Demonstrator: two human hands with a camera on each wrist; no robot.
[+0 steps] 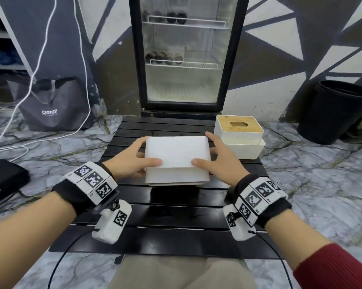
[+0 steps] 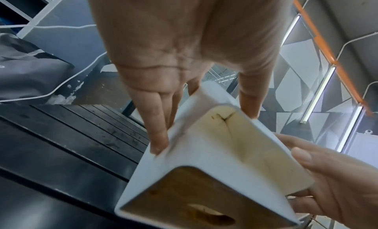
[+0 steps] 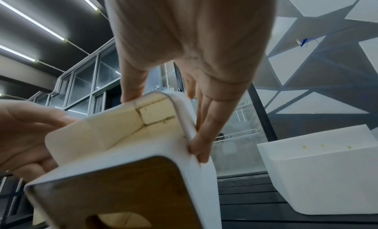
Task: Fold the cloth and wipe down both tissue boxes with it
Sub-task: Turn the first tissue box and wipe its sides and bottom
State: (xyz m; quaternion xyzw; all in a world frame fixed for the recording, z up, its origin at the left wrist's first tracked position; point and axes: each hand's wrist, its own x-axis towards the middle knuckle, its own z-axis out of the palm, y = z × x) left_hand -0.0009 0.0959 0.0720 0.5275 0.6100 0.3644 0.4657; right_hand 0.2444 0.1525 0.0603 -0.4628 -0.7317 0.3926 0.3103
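Currently two tissue boxes are present. One tissue box [image 1: 177,157] sits between both hands, raised off the black surface [image 1: 171,213]: left hand [image 1: 130,161] and right hand [image 1: 219,161] grip its opposite sides. The second tissue box [image 1: 239,133] stands just beyond the right hand.

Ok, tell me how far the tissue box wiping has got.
Done: the cloth looks folded, a creased cream pad lying flat against the first tissue box. In hand: the left hand and right hand grip that box, tipped with its lid toward the wrists. Left: the second tissue box shows yellow specks and seems unwiped.
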